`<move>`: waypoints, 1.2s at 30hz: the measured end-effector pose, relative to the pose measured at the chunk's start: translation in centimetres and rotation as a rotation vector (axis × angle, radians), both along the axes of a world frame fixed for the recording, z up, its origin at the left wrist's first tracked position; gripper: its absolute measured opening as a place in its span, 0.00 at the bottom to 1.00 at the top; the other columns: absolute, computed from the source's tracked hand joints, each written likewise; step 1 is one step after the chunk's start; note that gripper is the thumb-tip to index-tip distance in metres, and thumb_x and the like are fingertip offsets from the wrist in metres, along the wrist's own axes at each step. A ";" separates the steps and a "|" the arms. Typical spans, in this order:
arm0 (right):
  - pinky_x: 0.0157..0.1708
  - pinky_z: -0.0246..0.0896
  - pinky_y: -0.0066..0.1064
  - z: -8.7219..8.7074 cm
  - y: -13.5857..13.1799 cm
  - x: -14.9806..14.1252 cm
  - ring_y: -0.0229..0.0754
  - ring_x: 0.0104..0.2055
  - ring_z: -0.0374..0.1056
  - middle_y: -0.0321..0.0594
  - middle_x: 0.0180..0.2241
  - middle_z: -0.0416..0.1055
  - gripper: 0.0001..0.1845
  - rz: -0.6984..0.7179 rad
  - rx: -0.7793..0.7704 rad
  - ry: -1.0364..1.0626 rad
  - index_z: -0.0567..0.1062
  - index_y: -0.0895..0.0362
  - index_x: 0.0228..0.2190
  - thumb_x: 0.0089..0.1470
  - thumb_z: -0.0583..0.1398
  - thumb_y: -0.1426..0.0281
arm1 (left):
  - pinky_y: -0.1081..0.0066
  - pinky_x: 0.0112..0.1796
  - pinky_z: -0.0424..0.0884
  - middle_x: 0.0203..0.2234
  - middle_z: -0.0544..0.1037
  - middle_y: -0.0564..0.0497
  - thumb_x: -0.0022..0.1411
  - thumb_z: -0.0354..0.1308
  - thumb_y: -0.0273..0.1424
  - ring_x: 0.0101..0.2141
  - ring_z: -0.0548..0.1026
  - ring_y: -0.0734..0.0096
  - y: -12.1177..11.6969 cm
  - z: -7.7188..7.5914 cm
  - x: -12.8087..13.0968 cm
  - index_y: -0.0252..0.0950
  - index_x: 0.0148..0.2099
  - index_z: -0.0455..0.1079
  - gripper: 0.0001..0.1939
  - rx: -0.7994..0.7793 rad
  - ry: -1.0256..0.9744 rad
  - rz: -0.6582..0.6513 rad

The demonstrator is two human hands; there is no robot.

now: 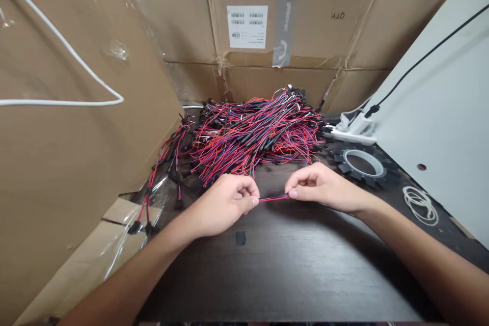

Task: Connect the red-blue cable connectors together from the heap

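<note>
A short stretch of red and dark blue wire [273, 197] runs level between my two hands, just above the dark tabletop [305, 260]. My left hand [229, 201] pinches its left end between thumb and fingers. On the other side, my right hand [324, 187] pinches the wire too, thumb underneath. The ends of the wire are hidden by my fingers. Right behind the hands lies a large heap of red and dark wires [252, 135] with black connectors and sleeves. A small black square of tape [240, 238] sits on the table below my left hand.
Cardboard [87, 61] walls in the left, and a taped carton [313, 25] stands behind. A few wires with black connectors [148, 188] lie left. On the right are a tape roll [376, 163] with black strips, a white power strip [355, 135], a coiled pale cord [420, 206] and a white panel [439, 91].
</note>
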State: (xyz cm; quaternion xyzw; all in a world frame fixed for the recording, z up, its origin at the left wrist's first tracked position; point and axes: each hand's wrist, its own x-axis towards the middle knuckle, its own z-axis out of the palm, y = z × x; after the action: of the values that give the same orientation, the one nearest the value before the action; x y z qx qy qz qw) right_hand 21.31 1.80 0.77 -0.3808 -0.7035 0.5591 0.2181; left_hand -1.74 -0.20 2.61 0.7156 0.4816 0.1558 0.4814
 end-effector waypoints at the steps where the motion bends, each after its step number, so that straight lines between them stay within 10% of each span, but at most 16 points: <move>1: 0.29 0.57 0.27 0.0 0.0 0.0 0.35 0.27 0.63 0.38 0.25 0.72 0.12 -0.002 0.008 -0.013 0.76 0.62 0.26 0.49 0.62 0.64 | 0.76 0.25 0.58 0.19 0.65 0.57 0.56 0.53 0.28 0.22 0.62 0.78 0.0 0.0 0.0 0.32 0.28 0.65 0.06 0.000 0.000 0.007; 21: 0.31 0.58 0.27 0.2 0.5 0.9 0.37 0.28 0.65 0.40 0.26 0.74 0.13 0.167 0.109 -0.205 0.77 0.63 0.26 0.52 0.58 0.65 | 0.76 0.25 0.57 0.19 0.67 0.54 0.55 0.56 0.33 0.23 0.62 0.77 0.5 0.1 -0.4 0.31 0.27 0.71 0.10 0.035 0.029 0.055; 28: 0.19 0.50 0.22 -0.2 1.0 2.1 0.29 0.17 0.54 0.33 0.16 0.64 0.16 0.259 -0.094 -0.169 0.76 0.65 0.31 0.55 0.58 0.62 | 0.76 0.26 0.58 0.20 0.68 0.53 0.54 0.56 0.34 0.23 0.63 0.76 0.9 0.1 -1.1 0.31 0.27 0.71 0.11 0.051 0.012 0.038; 36: 0.27 0.61 0.24 -0.3 0.5 1.7 0.34 0.27 0.67 0.42 0.27 0.74 0.13 0.264 -0.167 -0.147 0.75 0.64 0.32 0.54 0.60 0.65 | 0.76 0.25 0.56 0.19 0.66 0.55 0.55 0.56 0.32 0.23 0.61 0.77 0.7 0.0 -0.6 0.30 0.27 0.70 0.10 0.046 0.000 0.050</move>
State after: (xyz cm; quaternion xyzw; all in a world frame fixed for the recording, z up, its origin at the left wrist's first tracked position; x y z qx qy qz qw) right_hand 22.97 2.34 0.49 -0.3420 -0.7124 0.6101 0.0583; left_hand -2.37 0.47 2.59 0.7143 0.4957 0.1788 0.4606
